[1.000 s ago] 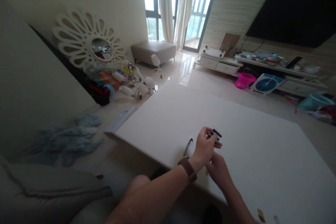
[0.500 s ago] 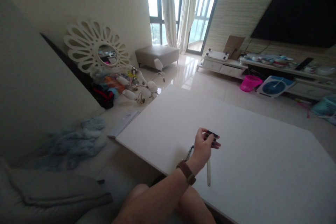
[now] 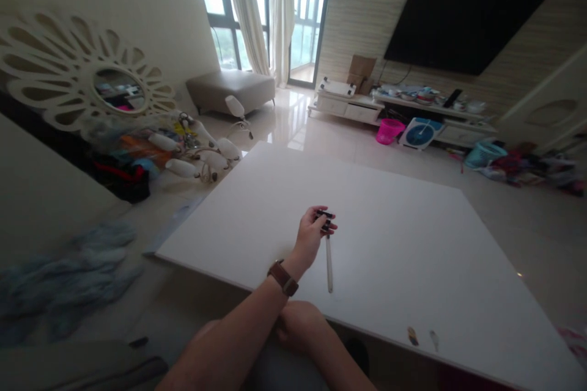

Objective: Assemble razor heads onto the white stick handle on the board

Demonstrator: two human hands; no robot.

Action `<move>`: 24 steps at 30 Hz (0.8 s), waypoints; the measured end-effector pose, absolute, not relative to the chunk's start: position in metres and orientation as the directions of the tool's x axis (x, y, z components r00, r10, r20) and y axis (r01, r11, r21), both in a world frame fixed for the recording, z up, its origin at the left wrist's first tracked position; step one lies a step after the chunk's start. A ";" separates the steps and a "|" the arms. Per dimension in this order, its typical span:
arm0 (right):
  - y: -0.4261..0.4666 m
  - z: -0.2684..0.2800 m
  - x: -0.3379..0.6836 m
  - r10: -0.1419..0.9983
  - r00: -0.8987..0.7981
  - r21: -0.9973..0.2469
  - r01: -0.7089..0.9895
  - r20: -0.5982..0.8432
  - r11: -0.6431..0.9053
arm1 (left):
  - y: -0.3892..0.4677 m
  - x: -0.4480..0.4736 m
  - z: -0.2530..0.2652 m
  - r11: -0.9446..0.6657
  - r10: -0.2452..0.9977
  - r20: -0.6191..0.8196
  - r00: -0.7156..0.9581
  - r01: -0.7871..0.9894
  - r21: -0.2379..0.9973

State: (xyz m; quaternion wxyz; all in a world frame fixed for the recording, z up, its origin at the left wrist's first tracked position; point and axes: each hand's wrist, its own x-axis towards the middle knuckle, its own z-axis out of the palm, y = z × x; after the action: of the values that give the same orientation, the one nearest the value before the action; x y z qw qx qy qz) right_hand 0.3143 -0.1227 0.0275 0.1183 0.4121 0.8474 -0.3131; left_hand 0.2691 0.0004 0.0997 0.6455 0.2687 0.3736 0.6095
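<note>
My left hand (image 3: 314, 229), with a brown-strapped watch (image 3: 283, 278) on the wrist, reaches over the white tabletop (image 3: 389, 244). Its fingers are closed on a small black object (image 3: 324, 220), mostly covered by the thumb and fingers. A thin pale stick (image 3: 329, 266) lies on the tabletop just below that hand. Under my left forearm, at the near table edge, is my right hand (image 3: 300, 324). Its fingers look curled, and the forearm partly covers them; what they hold, if anything, is hidden.
Near the table's front edge lie a small brown-and-black piece (image 3: 413, 336) and a small light metallic piece (image 3: 434, 339). Lamp parts (image 3: 215, 159) and a round mirror frame (image 3: 119, 88) stand left. Beyond are a pink basket (image 3: 389, 132) and a TV (image 3: 463, 18).
The view has swung right and shows more of the table. My right hand has come into view under the left forearm. My left hand still holds the black object.
</note>
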 end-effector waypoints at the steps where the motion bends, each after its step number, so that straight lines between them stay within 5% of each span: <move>1: -0.123 0.028 0.316 0.628 -0.625 -0.419 0.779 -0.463 0.465 | -0.001 0.269 0.100 0.122 0.987 -0.157 -0.011 -0.583 0.803; 24: -0.117 0.042 0.322 0.631 -0.606 -0.347 0.795 -0.484 0.497 | -0.002 0.269 0.107 0.164 0.985 -0.162 0.056 -0.587 0.793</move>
State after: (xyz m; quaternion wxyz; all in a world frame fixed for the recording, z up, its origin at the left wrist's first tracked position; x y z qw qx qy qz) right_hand 0.3225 -0.1172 0.0420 0.1481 0.4182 0.8525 -0.2763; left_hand 0.2693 -0.0022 0.1065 0.6721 0.2759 0.3606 0.5849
